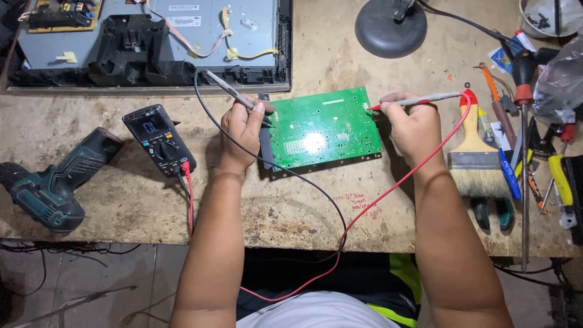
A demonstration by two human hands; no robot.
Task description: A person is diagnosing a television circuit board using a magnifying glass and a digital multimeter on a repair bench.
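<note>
A green circuit board (pixel 325 127) lies on the worn workbench between my hands. My left hand (pixel 243 130) grips a black test probe (pixel 228 91) whose tip rests at the board's left edge. My right hand (pixel 413 124) holds a red test probe (pixel 419 101) with its tip touching the board's upper right corner. A black lead and a red lead run from the probes down over the bench edge and back to a black multimeter (pixel 159 138) at the left.
A teal cordless drill (pixel 51 185) lies at the far left. An opened grey chassis (pixel 152 42) sits at the back. A lamp base (pixel 390 27) stands behind the board. A paintbrush (pixel 477 155), screwdrivers and pliers (pixel 537 158) crowd the right side.
</note>
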